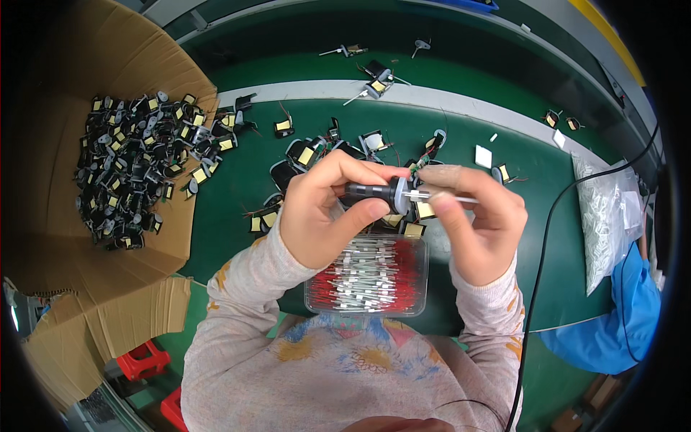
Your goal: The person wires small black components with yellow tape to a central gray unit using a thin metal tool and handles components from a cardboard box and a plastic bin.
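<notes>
Closest is your patterned top [345, 378]. Past it, your left hand [313, 212] has its fingers closed around a black device [368, 192] with a grey flange, above the bench [223, 216]; your right hand [482, 216] pinches its thin pale rod [417, 195]. Lower sits a clear tray [426, 277]; farther, similar black units [302, 153] lie scattered.

Even light is washing the green table [232, 181], a plastic bag [603, 216] glinting, edges bending toward black corners.

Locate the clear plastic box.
In the head view, the clear plastic box sits just below centre on the green table, between the person's sleeves.
</notes>
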`<state>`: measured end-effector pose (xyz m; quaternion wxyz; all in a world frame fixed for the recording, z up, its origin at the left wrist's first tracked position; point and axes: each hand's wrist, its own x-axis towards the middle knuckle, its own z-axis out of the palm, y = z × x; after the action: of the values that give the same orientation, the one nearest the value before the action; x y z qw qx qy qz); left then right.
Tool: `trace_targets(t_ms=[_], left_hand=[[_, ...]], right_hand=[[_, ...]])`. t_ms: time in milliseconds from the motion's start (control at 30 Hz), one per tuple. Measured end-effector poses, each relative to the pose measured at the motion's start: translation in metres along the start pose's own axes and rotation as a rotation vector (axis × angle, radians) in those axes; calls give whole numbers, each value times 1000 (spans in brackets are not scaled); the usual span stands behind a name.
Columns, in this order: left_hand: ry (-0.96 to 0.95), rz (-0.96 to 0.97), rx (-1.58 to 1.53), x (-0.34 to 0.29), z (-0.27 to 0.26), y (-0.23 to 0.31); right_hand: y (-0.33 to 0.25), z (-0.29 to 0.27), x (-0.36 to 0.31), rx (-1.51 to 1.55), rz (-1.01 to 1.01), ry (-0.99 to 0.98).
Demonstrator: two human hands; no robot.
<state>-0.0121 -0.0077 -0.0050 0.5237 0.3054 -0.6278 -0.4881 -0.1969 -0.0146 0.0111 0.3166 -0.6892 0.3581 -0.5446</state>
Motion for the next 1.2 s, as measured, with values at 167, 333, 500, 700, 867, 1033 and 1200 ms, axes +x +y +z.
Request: trace_targets(t_ms=[167, 333, 500, 700, 867, 1033, 1200], left_hand=[[18, -80, -208, 9, -4, -11], [-185, -390, 82, 94, -68, -37], [-413, -931, 170, 178, -111, -134], [-459, -639, 266, 236, -97, -174], [-804, -163, 1189, 197, -73, -132], [-1065, -200, 1270, 142, -70, -114], [-973, -210, 1311, 128, -56, -114]], right_hand=[[17, 2, -3, 230, 219, -4], [31, -18, 9, 160, 187, 240], [34, -36, -8, 209, 258, 224], [21, -51, -28, 197, 340, 221], [22, -54, -40, 163, 377, 145], [13, -46, -36, 93, 396, -51], [7, -42, -39, 45, 387, -221]])
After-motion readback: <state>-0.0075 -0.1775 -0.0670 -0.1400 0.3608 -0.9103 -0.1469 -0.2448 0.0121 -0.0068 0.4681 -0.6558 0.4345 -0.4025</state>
